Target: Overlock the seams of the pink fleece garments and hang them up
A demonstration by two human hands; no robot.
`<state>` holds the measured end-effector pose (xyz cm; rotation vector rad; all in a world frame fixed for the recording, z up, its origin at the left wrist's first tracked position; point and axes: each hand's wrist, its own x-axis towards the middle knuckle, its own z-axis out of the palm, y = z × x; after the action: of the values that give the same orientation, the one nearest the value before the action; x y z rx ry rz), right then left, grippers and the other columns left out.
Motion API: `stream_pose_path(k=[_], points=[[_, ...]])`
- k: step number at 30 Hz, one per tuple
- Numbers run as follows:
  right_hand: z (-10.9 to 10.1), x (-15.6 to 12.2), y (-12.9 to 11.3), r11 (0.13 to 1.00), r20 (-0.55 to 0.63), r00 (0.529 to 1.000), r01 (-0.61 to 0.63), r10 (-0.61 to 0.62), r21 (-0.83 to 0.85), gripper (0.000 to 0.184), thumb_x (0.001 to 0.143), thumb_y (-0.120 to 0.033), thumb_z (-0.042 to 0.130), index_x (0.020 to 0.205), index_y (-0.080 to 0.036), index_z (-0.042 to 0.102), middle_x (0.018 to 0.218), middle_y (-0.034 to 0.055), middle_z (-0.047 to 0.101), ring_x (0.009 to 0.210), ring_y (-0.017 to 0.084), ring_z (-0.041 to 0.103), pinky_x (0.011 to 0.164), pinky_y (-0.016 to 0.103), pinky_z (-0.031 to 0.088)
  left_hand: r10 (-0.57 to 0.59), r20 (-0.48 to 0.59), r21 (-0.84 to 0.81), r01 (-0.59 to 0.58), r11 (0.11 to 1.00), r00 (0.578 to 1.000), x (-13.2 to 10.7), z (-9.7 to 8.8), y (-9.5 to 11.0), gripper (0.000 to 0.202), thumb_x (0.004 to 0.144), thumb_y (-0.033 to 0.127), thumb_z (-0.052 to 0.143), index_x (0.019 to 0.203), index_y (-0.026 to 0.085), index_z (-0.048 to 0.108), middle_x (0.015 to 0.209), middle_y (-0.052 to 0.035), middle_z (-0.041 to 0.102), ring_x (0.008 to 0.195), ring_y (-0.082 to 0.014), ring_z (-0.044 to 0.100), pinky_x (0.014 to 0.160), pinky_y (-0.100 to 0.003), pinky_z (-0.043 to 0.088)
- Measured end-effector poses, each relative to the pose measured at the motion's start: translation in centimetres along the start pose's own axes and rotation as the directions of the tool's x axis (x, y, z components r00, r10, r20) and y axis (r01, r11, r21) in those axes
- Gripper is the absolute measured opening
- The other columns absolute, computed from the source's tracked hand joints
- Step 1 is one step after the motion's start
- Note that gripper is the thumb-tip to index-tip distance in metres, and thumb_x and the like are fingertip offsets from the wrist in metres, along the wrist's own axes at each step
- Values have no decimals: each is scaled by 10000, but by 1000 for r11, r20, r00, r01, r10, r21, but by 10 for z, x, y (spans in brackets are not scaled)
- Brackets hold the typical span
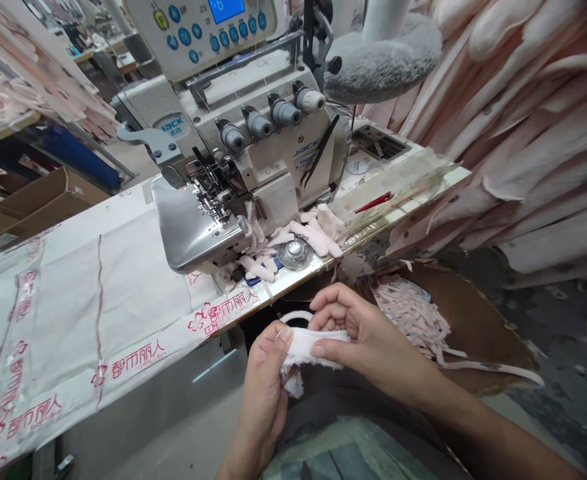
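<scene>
A small strip of white fluffy fabric [306, 347] is stretched between my two hands, above my lap and just in front of the table edge. My left hand [268, 377] pinches its left end, thumb on top. The right end is gripped by my right hand [356, 327], with thumb below and fingers curled behind. A thin white loop [297, 316] of the same material rises behind the strip, and a ragged bit hangs under it. Beyond the hands stands an overlock sewing machine [273, 160] with a shiny metal plate [188, 227].
Pale pink fabric scraps [318, 237] lie around a round metal dish [294, 253] on the table [133, 307]. Tweezers [320, 152] rest against the machine. A carton [473, 300] of scraps stands below right. Pink fabric pieces [523, 147] hang at the right.
</scene>
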<state>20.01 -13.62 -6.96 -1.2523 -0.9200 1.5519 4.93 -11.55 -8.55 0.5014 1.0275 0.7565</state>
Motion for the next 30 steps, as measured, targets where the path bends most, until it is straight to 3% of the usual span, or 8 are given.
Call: stream_pose_path(k=[10,14,17,19,21,24,27,30], points=[[1,3,0,1000,-17,1000,2,-2,-3,386,688,-116,693,982,-226,469,799,-46,595,726,105,525,634,214,418,3,-15,-36,-3,999,1000,1,2,1,366,696,374,725,635,153,440,515,73,426,433,-17,302,404,-102,290],[-3,3,1,996,24,1000,-13,16,-89,400,687,-119,698,1010,-235,492,769,-63,595,658,91,504,596,203,386,100,-65,-35,-103,994,993,2,-2,-1,347,727,365,693,643,164,423,529,77,402,439,-27,290,402,-121,256],[-10,1,0,986,68,997,-28,40,-165,327,743,-134,653,1021,-245,522,743,-67,599,677,97,518,609,205,369,206,-54,119,-199,973,977,5,-14,-1,326,769,398,633,640,169,440,552,65,406,465,-48,302,429,-152,270],[-15,-2,-1,981,50,998,-33,44,-190,279,781,-142,612,1023,-253,530,780,-60,606,702,102,523,611,206,362,267,19,372,-255,893,963,8,-23,2,301,803,391,592,636,166,482,578,50,422,518,-68,352,489,-173,304],[-16,-4,-2,977,40,999,-25,34,-210,265,804,-145,585,1035,-262,529,823,-53,614,733,109,533,615,208,360,310,109,627,-307,716,944,9,-26,8,258,843,367,544,678,169,547,648,28,482,608,-93,424,571,-192,336],[-13,-7,-3,973,59,998,3,11,-232,265,819,-157,573,1054,-270,523,849,-49,625,751,116,550,618,210,367,317,241,781,-377,498,917,7,-21,19,228,885,381,463,888,203,605,839,-5,581,756,-137,500,672,-225,356],[-9,-8,-3,964,43,999,29,-18,-266,257,823,-185,586,1055,-271,520,841,-49,631,755,121,560,634,213,381,247,331,811,-408,419,911,4,-11,23,262,865,426,481,827,194,596,752,5,572,695,-138,487,623,-229,330],[-10,-9,-4,958,17,1000,30,-26,-286,264,809,-191,608,1047,-263,521,836,-44,624,769,126,565,642,214,390,245,292,820,-373,434,925,3,-7,21,345,861,425,491,632,169,527,586,29,465,573,-107,403,540,-222,275]])
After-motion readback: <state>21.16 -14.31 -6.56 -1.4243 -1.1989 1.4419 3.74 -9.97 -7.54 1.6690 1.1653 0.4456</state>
